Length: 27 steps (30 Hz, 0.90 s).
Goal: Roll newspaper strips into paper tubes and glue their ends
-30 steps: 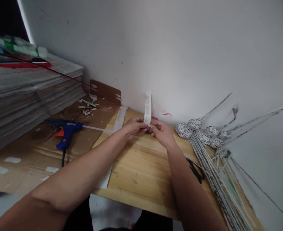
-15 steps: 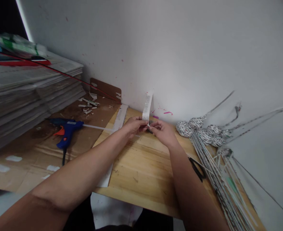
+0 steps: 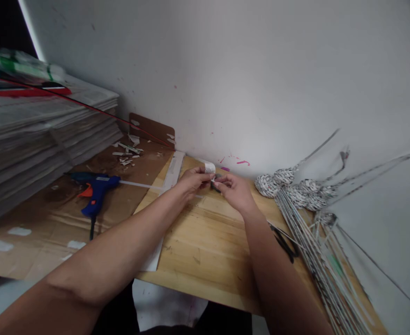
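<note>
Near the back of the wooden table, my left hand pinches a printed paper strip, whose upper part curls over above the fingers. My right hand meets it from the right, its fingers closed at the lower end of the strip. A small dark item shows between the hands, too small to make out. Left of my left hand lies a long white paper strip.
A blue glue gun rests on cardboard at left, beside stacked newspapers and paper scraps. On the right are woven paper balls, paper rods and black-handled scissors.
The paper strip stood tall against the wall before; now it is bent over and curled low above my left fingers. Both hands have stayed nearly in place.
</note>
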Tool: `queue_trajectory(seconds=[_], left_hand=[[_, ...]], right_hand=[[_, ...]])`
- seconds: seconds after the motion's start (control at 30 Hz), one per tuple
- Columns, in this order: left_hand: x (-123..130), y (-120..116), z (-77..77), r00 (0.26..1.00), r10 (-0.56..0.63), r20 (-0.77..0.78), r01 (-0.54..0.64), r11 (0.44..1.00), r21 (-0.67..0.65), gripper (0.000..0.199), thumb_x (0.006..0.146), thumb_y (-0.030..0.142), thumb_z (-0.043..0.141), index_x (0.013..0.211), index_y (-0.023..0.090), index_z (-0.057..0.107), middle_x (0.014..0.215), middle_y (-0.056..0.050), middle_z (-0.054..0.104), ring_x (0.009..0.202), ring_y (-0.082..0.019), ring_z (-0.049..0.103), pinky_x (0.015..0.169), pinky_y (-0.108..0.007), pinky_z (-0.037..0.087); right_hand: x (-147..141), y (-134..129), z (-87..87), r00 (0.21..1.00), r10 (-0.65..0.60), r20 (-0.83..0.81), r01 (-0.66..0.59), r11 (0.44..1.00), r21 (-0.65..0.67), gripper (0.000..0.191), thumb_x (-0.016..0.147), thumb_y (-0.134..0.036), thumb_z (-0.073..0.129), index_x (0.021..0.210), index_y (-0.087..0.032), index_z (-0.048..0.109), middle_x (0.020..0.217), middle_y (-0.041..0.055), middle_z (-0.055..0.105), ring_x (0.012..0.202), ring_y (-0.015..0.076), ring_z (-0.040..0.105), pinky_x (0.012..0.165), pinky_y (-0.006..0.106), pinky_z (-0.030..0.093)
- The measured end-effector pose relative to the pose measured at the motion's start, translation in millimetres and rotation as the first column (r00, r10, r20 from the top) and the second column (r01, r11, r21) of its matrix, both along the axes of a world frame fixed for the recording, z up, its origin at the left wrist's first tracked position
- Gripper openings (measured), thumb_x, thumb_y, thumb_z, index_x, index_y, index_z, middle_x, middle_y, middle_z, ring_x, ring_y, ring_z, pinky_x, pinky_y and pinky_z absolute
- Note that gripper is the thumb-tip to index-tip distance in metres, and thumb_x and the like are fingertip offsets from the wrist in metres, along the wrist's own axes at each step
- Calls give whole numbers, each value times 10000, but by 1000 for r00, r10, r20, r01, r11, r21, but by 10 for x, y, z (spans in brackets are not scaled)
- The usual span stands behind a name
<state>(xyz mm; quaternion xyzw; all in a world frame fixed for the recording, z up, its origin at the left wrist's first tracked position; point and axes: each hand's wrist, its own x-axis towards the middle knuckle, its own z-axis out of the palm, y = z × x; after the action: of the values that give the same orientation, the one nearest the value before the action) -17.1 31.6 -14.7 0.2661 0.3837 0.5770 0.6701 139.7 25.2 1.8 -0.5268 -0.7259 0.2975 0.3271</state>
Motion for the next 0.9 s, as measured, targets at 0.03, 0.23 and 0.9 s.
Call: queue_trajectory(seconds=[0.03, 0.23, 0.9], left_hand=[[0, 0, -2, 1000, -5, 2, 5, 1000, 11, 177, 600, 66, 806, 660, 123, 650, 650, -19, 644, 535, -74, 561, 500, -173, 438], [1, 8, -19, 1000, 3, 24, -5, 997, 78, 199, 585, 119, 836, 629, 131, 643, 618, -8, 627, 514, -63, 524, 491, -183, 387], [-5, -43, 35, 987, -160, 22, 161, 986, -33, 103, 684, 81, 794, 683, 76, 691, 654, -55, 680, 544, -71, 612, 536, -149, 500]], right_hand=[[-2, 0, 1, 1000, -7, -8, 7, 1000, -14, 157, 782, -344, 641, 819, -196, 676, 735, 34, 703, 664, 157, 637, 584, 265, 490], [-54, -24, 69, 983, -42, -178, 8, 983, -183, 165, 748, -297, 667, 843, -164, 690, 697, 29, 680, 508, 105, 561, 499, 243, 482], [-30, -38, 104, 997, -65, -30, 67, 997, 42, 210, 784, -353, 627, 857, -179, 718, 712, 42, 714, 594, 153, 647, 526, 249, 496]])
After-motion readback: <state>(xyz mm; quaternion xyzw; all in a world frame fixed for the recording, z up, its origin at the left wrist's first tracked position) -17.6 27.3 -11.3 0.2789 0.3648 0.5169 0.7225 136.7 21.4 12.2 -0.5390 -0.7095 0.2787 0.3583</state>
